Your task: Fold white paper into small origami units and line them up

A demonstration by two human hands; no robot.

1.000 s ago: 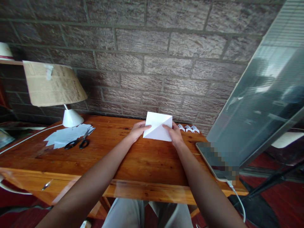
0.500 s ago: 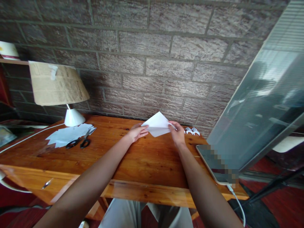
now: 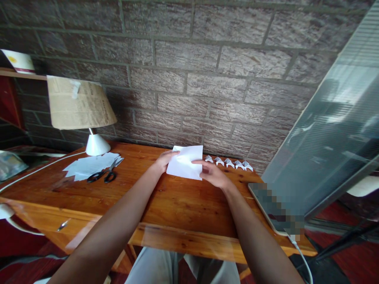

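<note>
A white sheet of paper, roughly square with faint creases, is held just above the wooden table between my two hands. My left hand grips its left edge, with the fingertips lying over the upper left corner. At the right edge, my right hand pinches the sheet, one finger stretched across its face and the thumb near the lower right corner. Beyond my right hand stands a row of several small folded paper pieces, white and pointed, along the back of the table.
On the left lie a pile of white paper pieces and black-handled scissors. Behind them stands a lamp with a paper-covered shade. A tablet with a charging cable rests at the table's right edge. A brick wall rises behind.
The paper has turned from a diamond with a crease across it to a square facing me. My right hand has moved left, showing more of the folded pieces. The view has shifted slightly.
</note>
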